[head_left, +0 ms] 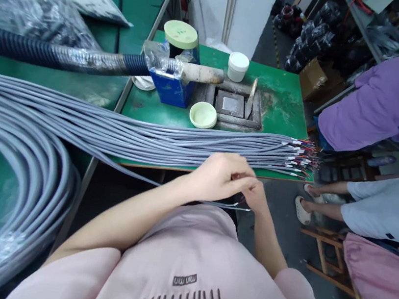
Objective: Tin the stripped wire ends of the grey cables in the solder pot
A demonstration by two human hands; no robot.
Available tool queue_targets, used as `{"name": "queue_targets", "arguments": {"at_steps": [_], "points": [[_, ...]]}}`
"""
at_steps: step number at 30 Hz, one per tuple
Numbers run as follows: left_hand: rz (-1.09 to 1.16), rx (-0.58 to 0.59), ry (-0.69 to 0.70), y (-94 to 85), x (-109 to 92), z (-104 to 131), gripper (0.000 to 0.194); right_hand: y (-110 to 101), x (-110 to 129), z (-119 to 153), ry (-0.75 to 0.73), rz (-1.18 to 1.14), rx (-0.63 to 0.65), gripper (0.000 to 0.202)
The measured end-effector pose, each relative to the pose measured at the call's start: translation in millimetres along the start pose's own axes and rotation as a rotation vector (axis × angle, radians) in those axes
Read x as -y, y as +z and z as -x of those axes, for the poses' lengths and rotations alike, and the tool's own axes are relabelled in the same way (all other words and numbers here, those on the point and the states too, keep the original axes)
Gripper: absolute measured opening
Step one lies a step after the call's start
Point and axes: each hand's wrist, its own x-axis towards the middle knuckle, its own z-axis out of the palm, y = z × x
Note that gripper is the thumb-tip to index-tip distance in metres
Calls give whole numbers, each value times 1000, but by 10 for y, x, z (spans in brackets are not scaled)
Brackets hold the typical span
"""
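Observation:
In front of my body, my left hand and my right hand meet, fingers curled and pressed together. Whatever they pinch is too hidden to make out. Just below them, two loose grey cables run out past my left wrist, with white-banded ends near my right hand. Behind my left hand, a thick bundle of grey cables lies along the green bench. Its stripped ends, with fine coloured wires, fan out at the bench's right end.
A solder pot is set into the bench, a scraper beside it. A hose nozzle rests over a blue box. Nearby are a green dish and white tub. People, one in a purple shirt, are at right.

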Motion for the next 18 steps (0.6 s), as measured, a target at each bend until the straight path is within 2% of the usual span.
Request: {"name": "queue_targets", "arguments": {"at_steps": [3, 6, 8, 11, 14, 18], "points": [[-494, 43, -60, 490, 456, 70, 27, -73, -102, 22, -3, 12, 17, 19], [-723, 8, -92, 779, 647, 124, 36, -108, -193, 52, 39, -2, 21, 20], [-782, -4, -104, 827, 666, 101, 34, -116, -229, 76, 68, -2, 11, 21], [-811, 20, -97, 798, 668, 9, 19, -129, -231, 108, 110, -44, -3, 24], [-816, 12, -85, 775, 691, -60, 18, -161, -163, 122, 126, -155, 6, 27], [-760, -38, -72, 798, 704, -37, 21, -218, -17, 96, 91, -295, -110, 28]]}}
